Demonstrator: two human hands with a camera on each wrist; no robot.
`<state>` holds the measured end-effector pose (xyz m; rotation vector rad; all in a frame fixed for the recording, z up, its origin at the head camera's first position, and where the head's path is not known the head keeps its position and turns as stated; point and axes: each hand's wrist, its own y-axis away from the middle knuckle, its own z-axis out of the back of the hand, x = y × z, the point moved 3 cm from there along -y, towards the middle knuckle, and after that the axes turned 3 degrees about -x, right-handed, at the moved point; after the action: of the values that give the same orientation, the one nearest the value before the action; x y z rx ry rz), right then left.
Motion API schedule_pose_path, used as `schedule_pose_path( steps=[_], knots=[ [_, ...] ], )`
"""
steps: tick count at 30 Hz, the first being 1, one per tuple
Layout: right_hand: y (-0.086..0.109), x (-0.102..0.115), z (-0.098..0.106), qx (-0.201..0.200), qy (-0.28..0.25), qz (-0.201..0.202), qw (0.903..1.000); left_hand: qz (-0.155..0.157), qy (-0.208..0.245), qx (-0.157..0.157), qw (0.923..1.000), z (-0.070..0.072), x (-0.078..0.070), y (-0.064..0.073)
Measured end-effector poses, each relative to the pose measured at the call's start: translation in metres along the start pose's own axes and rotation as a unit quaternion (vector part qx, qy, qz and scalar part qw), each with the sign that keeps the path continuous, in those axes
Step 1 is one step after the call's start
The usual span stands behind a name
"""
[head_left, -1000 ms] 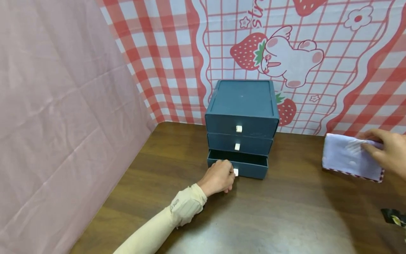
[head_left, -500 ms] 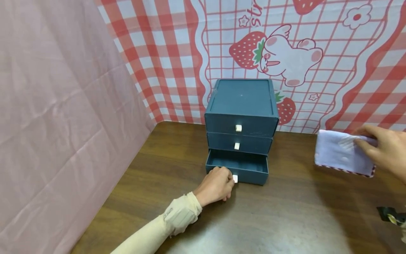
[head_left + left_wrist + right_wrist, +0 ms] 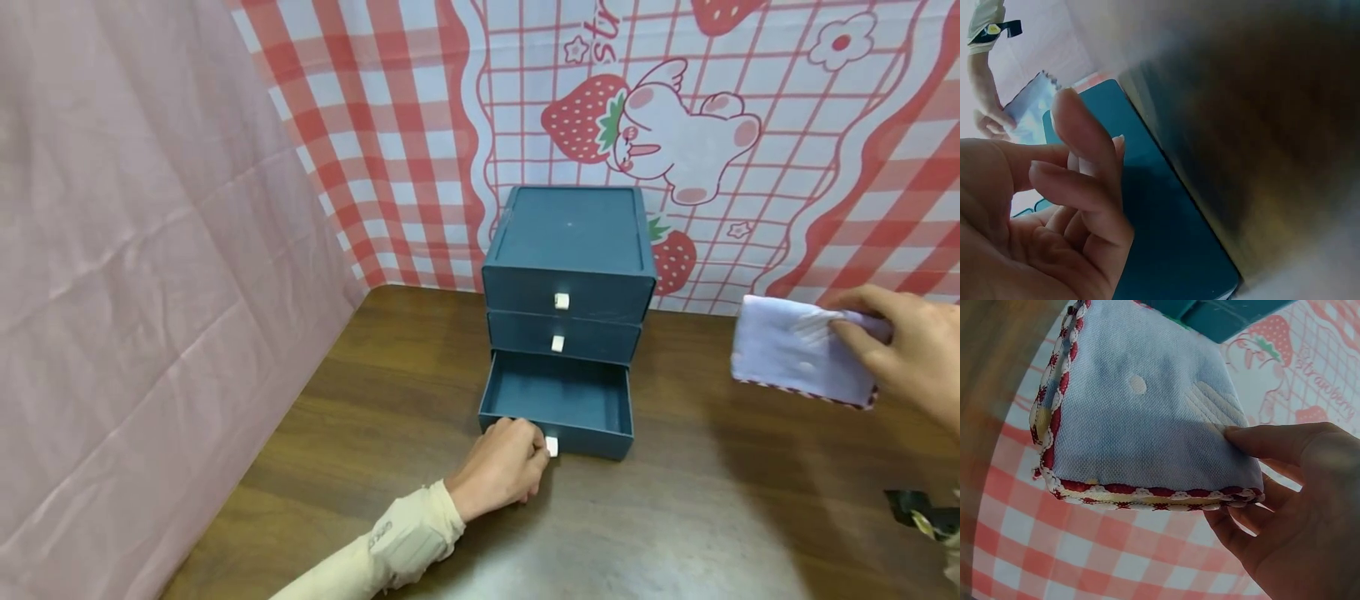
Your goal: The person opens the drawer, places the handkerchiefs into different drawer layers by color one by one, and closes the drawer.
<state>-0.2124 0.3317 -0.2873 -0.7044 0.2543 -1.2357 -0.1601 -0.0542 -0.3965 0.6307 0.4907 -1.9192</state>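
Observation:
A dark teal three-drawer box (image 3: 570, 233) stands on the table, its bottom drawer (image 3: 555, 392) pulled well out with a bare inside. At that drawer's front, my left hand (image 3: 504, 467) has curled fingers at the white knob (image 3: 552, 447), gripping it. In the left wrist view the curled fingers (image 3: 1085, 194) lie against the teal front and the knob is hidden. My right hand (image 3: 907, 350) pinches a folded pale blue cloth (image 3: 806, 354), thumb on one face and fingers behind. The right wrist view shows the red-and-white stitched edge of the cloth (image 3: 1147, 419), held above the table.
The two upper drawers (image 3: 558, 333) are closed, each with a white knob. Behind the box hangs a red checked strawberry-print cloth (image 3: 420, 150). A plain pink curtain (image 3: 150, 250) borders the brown wooden table (image 3: 360, 417) on the left.
My left hand has drawn the bottom drawer farther out toward me, showing more of its inside. My right hand has carried the folded cloth left and slightly up in view, closer to the box.

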Motion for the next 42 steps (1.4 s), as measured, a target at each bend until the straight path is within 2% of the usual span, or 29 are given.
schedule_pose_path(
  steps=[12, 18, 23, 34, 38, 42],
  knots=[
    [0.003, 0.029, 0.014, -0.022, -0.022, 0.02, 0.9993, -0.041, -0.091, -0.022, 0.9948, -0.007, -0.001, 0.02],
    [0.002, 0.049, 0.02, -0.016, -0.006, 0.037, 0.9992, -0.06, -0.088, -0.018, 0.9941, -0.007, -0.005, 0.032],
    [0.005, 0.066, 0.024, -0.032, -0.003, 0.066, 0.9973, -0.061, -0.084, -0.012, 0.9945, -0.008, -0.007, 0.04],
    [0.01, 0.11, 0.027, -0.05, -0.069, 0.102, 0.9911, -0.047, -0.097, -0.006, 0.9941, -0.005, -0.01, 0.051],
    [0.012, 0.121, 0.027, -0.054, -0.085, 0.089, 0.9909, -0.042, -0.097, 0.001, 0.9944, -0.004, -0.011, 0.053],
    [0.015, 0.134, 0.026, -0.057, -0.104, 0.081, 0.9896, -0.055, -0.112, -0.007, 0.9922, -0.004, -0.013, 0.055]
  ],
)
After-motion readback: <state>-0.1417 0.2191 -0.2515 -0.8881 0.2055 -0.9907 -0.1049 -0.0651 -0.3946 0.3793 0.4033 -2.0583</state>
